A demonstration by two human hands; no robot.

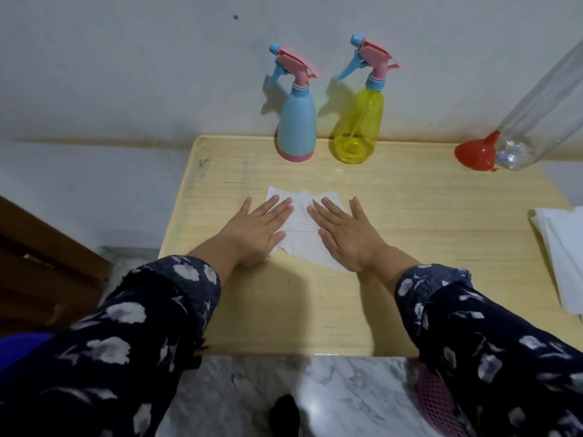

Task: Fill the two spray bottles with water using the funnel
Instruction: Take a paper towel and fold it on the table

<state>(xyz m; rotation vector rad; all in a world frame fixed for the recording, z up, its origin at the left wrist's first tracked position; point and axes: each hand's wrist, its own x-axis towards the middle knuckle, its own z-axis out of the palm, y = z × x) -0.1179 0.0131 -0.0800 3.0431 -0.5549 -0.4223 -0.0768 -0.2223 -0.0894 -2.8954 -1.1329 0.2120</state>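
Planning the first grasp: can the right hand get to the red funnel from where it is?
Probably yes. The right hand lies flat on the tissue; bare table lies between it and the red funnel, which rests against the clear bottle.

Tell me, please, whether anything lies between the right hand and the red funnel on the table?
Nothing visible does. The right hand rests flat on the white tissue, and only bare table stretches from it to the red funnel, which lies at the far right beside the clear bottle.
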